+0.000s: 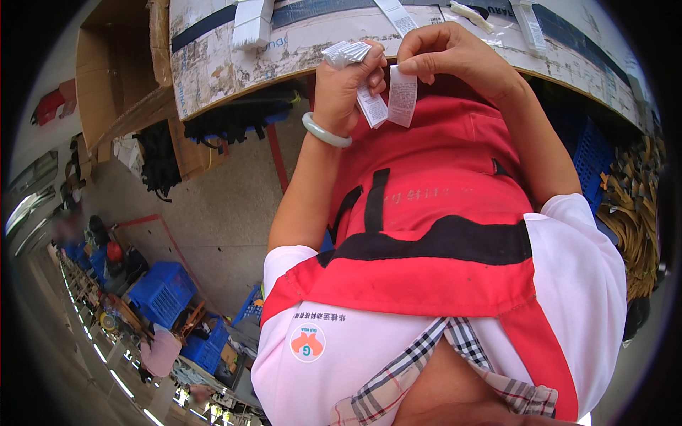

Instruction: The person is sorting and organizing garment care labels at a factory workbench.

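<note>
My left hand (337, 94), with a pale bangle on its wrist, is closed round a stack of white printed labels (347, 54). The stack's folded ends fan out above the fist, and the printed lower ends hang below it. Right beside it, my right hand (458, 60) pinches the top of one white care label (403, 99) between thumb and finger. That label hangs down next to the stack, its small print facing up. Both hands are in front of the red apron (433, 156), at the near edge of the worktable (298, 62).
On the table lie a bundle of white labels (252, 25), more label strips (395, 15) and a pale glove-like item (471, 15). An open cardboard box (117, 78) stands at the left. Blue crates (162, 290) and a person in pink (160, 351) are farther off. Brown strips (632, 213) hang at the right.
</note>
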The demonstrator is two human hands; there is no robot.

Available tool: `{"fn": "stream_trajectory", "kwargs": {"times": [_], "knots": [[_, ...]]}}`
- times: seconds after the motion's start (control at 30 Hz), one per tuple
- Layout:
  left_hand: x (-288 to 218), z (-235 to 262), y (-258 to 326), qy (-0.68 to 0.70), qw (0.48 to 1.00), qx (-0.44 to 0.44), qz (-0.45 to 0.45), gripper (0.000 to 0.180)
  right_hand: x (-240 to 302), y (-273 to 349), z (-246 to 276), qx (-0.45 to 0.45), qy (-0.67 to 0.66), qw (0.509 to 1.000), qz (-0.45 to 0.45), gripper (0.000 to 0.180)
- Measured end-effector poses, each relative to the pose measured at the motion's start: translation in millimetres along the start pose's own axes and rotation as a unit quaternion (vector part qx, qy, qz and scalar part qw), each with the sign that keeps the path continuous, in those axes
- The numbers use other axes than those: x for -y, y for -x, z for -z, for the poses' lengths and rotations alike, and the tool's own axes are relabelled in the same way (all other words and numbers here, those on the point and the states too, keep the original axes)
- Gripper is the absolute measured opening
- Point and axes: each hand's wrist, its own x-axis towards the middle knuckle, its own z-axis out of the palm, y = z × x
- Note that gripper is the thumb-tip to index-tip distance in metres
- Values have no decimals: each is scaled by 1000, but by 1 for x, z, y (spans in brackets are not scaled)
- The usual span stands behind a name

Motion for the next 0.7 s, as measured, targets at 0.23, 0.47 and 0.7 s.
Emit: {"fn": "stream_trajectory", "kwargs": {"times": [0.23,0.47,0.7], "knots": [[6,-8,2,152,983,44,98,29,-15,-18,-22,-156,132,970,131,12],[12,10,-3,31,994,38,99,18,-24,-48,20,-281,389,856,195,18],[12,6,-5,-17,995,47,82,15,-45,-65,39,-325,390,818,269,11]]}}
